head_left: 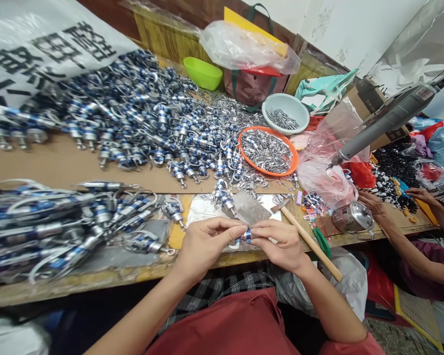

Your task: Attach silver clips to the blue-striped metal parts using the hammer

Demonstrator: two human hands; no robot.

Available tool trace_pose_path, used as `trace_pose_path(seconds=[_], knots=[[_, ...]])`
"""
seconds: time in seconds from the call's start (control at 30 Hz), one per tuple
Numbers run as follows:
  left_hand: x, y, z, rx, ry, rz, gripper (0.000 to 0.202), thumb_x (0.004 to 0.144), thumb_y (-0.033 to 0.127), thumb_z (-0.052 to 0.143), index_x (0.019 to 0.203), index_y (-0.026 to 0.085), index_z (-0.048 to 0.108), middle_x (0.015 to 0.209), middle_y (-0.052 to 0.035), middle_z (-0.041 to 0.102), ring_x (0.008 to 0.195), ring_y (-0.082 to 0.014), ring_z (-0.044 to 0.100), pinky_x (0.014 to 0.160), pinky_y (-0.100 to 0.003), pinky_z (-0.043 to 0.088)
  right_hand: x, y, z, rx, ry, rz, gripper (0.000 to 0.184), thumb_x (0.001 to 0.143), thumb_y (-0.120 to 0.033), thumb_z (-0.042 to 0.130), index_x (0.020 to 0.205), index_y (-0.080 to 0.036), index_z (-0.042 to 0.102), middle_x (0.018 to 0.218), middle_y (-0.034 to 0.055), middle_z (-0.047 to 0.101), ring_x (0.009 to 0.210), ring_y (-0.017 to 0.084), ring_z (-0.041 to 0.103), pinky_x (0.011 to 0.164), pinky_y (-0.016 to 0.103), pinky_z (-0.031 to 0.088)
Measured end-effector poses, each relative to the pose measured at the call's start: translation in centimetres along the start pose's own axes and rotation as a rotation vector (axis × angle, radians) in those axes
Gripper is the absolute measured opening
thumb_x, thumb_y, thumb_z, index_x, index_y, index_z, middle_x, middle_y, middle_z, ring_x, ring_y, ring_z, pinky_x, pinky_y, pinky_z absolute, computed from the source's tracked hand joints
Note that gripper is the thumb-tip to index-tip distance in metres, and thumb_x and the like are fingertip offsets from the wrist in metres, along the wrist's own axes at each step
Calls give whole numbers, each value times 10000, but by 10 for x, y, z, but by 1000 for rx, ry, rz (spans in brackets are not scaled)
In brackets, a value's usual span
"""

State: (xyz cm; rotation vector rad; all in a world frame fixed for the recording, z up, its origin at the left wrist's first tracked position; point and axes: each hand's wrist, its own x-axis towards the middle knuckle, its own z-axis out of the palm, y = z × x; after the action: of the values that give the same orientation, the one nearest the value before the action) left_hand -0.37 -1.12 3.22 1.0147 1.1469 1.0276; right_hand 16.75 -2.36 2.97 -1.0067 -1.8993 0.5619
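Near the table's front edge, my left hand (214, 239) and my right hand (281, 241) meet with pinched fingers on one small blue and silver metal fitting (247, 235). Much of it is hidden behind my fingertips. Just beyond it a similar blue and silver fitting (224, 195) lies beside a flat grey metal block (251, 207). A hammer (307, 236) with a wooden handle rests right of my right hand, its handle sticking out past the table edge. More blue and silver fittings (148, 241) lie left of my left hand.
A large heap of fittings (144, 108) covers the back left. An orange bowl (295, 160) of small metal pieces and a pale bowl (274, 103) of pins stand behind. A grey power screwdriver (388, 121) hangs at right, above a metal cup (346, 217). Another person's hands (373, 204) work farther right.
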Motion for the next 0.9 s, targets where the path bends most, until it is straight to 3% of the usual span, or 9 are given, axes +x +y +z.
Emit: trace_pose_path(seconds=[0.17, 0.23, 0.3, 0.4, 0.47, 0.6, 0.7, 0.9], knots=[[-11, -15, 18, -206, 82, -81, 466, 546, 301, 770, 978, 170, 656, 878, -38, 697, 868, -169, 619, 777, -252, 511, -3, -5, -2, 60, 23, 229, 113, 715, -207, 671, 815, -178, 716, 757, 59, 691, 647, 136, 632, 542, 217, 509], [-13, -18, 21, -241, 88, -70, 578, 538, 272, 777, 1077, 170, 596, 880, -21, 672, 909, -155, 600, 804, -240, 505, -1, -5, -6, 65, -40, 266, 121, 714, -224, 676, 816, -175, 717, 744, 54, 689, 635, 132, 627, 522, 205, 490], [-12, -20, 22, -290, 83, -68, 609, 571, 274, 756, 1129, 161, 540, 812, -3, 649, 853, -145, 608, 781, -254, 520, 7, 1, -12, 45, -120, 256, 94, 727, -235, 670, 791, -186, 718, 726, 38, 690, 650, 131, 630, 570, 213, 497], [-9, -20, 21, -337, 43, -94, 663, 591, 266, 742, 1180, 159, 458, 737, 22, 621, 739, -139, 625, 712, -277, 546, 26, 28, -21, -125, -66, 165, 105, 778, -184, 607, 773, -197, 711, 766, 32, 699, 721, 140, 637, 684, 248, 502], [-7, -19, 19, -330, 25, -100, 675, 580, 257, 749, 1172, 167, 436, 707, 34, 610, 692, -139, 635, 673, -275, 551, 38, 54, -22, -331, -83, 111, 174, 792, -101, 549, 825, -176, 702, 849, 57, 698, 794, 157, 631, 728, 272, 489], [-4, -14, 17, -312, -23, -105, 533, 587, 273, 740, 1012, 204, 425, 653, 56, 601, 612, -158, 660, 605, -280, 547, 52, 85, -17, -679, -442, -39, 218, 777, -60, 543, 923, -163, 669, 906, 74, 670, 828, 177, 595, 691, 270, 447], [-4, -13, 15, -307, -53, -111, 456, 602, 279, 726, 886, 222, 374, 643, 60, 613, 610, -174, 675, 592, -278, 537, 54, 82, -14, -872, -591, -132, 220, 795, -85, 530, 981, -158, 622, 851, 72, 626, 768, 171, 553, 595, 249, 380], [3, -16, 11, -265, -74, -132, 448, 593, 268, 722, 791, 229, 322, 630, 74, 618, 637, -169, 678, 618, -276, 527, 56, 71, -18, -1000, -637, -124, 324, 786, -8, 461, 1071, -148, 524, 902, 73, 578, 757, 162, 512, 539, 244, 310]])
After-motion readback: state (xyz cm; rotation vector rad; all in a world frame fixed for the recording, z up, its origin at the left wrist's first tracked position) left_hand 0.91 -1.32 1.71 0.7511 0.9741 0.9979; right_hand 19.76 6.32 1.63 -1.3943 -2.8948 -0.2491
